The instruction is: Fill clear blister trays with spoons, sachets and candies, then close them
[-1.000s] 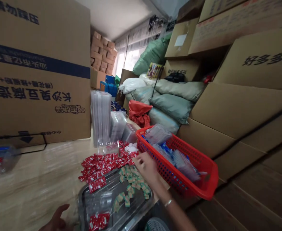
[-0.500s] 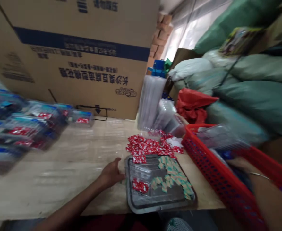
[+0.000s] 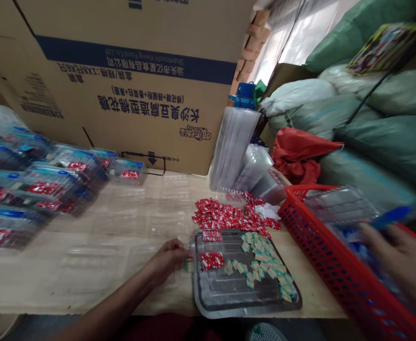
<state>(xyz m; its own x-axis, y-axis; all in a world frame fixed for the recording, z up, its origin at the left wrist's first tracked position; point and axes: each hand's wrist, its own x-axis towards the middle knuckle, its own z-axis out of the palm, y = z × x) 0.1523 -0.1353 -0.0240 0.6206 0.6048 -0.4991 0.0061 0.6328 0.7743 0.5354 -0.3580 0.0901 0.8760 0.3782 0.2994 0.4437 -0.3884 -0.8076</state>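
Note:
My left hand (image 3: 168, 259) lies at the left edge of a metal tray (image 3: 229, 309), fingers curled on a clear plastic box (image 3: 208, 258) that holds red packets. Small green packets (image 3: 264, 266) lie scattered across the tray's right half. Just behind the tray on the wooden table sits a heap of red packets (image 3: 225, 217). My right hand (image 3: 401, 258), blurred, hovers over a red plastic basket (image 3: 314, 246) and is closed on a blue packet (image 3: 388, 218). The basket holds clear boxes and more blue packets.
Filled clear boxes (image 3: 51, 184) crowd the table's left side. A large printed cardboard box (image 3: 140, 85) stands at the back, with stacks of empty clear boxes (image 3: 232, 147) next to it. A red bag (image 3: 296, 151) and grey-green sacks (image 3: 371, 132) pile up at right.
The view swung left and down. My left hand moved up to the tray's edge and closed on the clear box; my right hand went into the red basket and lifted out a blue packet.

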